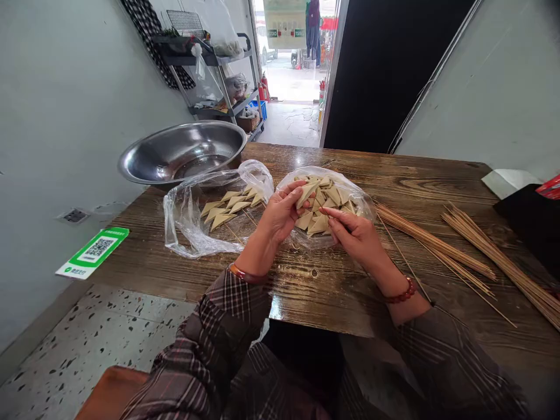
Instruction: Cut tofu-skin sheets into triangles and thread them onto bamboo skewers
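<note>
My left hand (pixel 283 211) pinches a flat beige triangular piece (pixel 308 191) that looks like dried tofu. My right hand (pixel 353 232) is closed on a thin bamboo skewer (pixel 324 209), its tip end close to that piece; most of its length is hidden by the hand. Under both hands, a clear plastic bag (pixel 364 205) lies open, full of similar loose triangles (pixel 333 195). To the left, another clear bag (pixel 180 233) bears several skewered triangles (pixel 222 219) laid side by side, with bare skewer ends (pixel 235 234) pointing towards me.
Bundles of bamboo skewers (pixel 437 238) (pixel 494 248) lie at the right of the wooden table (pixel 306 291). At the back left stands a large steel basin (pixel 144 156). A green QR-code card (pixel 94 252) juts from the left edge. Beyond are a shelf cart (pixel 227 60) and a doorway.
</note>
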The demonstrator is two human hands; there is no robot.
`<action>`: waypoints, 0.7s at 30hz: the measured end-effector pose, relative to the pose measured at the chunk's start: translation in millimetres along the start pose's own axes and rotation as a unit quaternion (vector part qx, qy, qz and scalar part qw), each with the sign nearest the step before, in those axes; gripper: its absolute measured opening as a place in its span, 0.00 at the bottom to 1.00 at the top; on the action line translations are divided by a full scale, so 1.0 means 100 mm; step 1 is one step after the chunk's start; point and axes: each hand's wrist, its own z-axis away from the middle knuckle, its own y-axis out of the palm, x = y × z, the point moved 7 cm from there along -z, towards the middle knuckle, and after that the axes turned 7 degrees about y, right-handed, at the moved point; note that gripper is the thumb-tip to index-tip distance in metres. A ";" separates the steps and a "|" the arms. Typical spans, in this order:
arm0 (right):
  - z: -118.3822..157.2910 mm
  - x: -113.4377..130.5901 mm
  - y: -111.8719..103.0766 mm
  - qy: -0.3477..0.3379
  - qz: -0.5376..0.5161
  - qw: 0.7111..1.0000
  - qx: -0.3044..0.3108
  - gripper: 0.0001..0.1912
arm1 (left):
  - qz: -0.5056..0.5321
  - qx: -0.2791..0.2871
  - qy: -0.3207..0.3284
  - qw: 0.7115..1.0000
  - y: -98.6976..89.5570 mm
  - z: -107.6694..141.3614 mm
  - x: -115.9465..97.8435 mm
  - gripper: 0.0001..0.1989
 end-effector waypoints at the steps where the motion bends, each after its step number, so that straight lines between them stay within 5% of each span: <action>1: 0.00 0.00 0.00 -0.001 0.007 1.000 0.001 0.21 | 0.000 0.001 -0.003 1.000 0.01 0.01 0.00 0.10; 21: 0.01 0.00 0.02 -0.005 0.047 0.999 0.009 0.21 | -0.008 0.012 -0.020 1.000 0.06 0.05 0.02 0.10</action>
